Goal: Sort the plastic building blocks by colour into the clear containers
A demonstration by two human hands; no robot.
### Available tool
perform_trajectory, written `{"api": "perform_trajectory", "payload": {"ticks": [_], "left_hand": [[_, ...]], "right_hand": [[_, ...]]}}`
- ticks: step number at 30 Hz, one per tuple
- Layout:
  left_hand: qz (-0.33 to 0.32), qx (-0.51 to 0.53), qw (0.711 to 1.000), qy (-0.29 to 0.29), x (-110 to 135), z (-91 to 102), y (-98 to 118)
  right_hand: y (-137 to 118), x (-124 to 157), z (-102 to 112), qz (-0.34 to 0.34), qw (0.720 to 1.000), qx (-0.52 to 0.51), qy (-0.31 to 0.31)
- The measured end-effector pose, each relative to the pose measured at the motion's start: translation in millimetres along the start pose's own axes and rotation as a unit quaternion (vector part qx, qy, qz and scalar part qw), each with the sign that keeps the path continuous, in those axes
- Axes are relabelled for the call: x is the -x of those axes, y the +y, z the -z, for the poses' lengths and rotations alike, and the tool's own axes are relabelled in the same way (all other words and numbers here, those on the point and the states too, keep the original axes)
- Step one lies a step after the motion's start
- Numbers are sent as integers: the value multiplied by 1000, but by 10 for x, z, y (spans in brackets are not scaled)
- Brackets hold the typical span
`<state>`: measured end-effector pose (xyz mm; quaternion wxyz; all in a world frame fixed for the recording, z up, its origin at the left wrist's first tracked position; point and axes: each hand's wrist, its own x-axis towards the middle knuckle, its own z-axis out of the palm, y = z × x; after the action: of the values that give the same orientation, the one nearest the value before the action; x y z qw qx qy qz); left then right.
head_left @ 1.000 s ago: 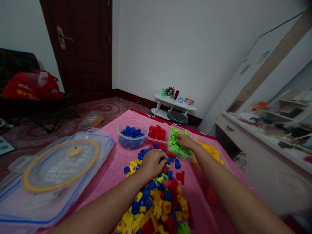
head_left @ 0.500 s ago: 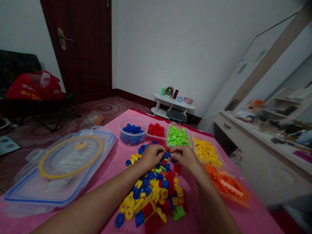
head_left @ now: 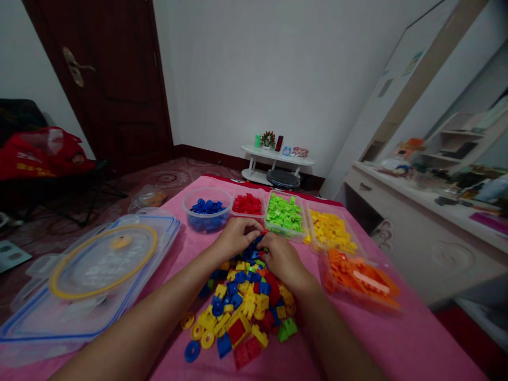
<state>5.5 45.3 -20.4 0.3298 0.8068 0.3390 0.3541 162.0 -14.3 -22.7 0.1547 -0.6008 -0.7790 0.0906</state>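
A mixed pile of plastic building bricks (head_left: 242,301) in yellow, blue, red and green spreads over the pink cloth. Over its far end, my left hand (head_left: 237,237) has its fingers curled inward beside some blue bricks (head_left: 252,253). Close by on the right, my right hand (head_left: 282,258) also has bent fingers, pointing down into the pile. The fingertips nearly meet, and any piece between them is too small or hidden to name. Just behind the hands stand a round tub of blue bricks (head_left: 208,207) and a box of red bricks (head_left: 248,204).
Right of these are boxes of green bricks (head_left: 284,211), yellow bricks (head_left: 332,231) and orange bricks (head_left: 361,280). Clear lids (head_left: 99,275) with blue and yellow rims lie stacked at the left. A white dresser (head_left: 416,227) stands beyond the right table edge.
My right hand has moved left and closer to my left hand, its fingers now lower in the pile. The view has shifted slightly. The containers stay put.
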Motion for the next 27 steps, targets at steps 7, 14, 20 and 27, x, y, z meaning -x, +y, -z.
{"api": "perform_trajectory", "payload": {"ticks": [7,14,20,27], "left_hand": [[9,-55,974,-221,169,-35,274],[22,-228,962,-146,295,-243,464],[10,-229,957,-179,322,-354,411],[35,-141,982,-117,199,-204,351]], "right_hand": [[11,55,3,-27,995,91,-28],[181,12,0,-66,997,15,27],[468,4,256,-123,987,-21,106],[378,151,331,-125,990,46,-50]]}}
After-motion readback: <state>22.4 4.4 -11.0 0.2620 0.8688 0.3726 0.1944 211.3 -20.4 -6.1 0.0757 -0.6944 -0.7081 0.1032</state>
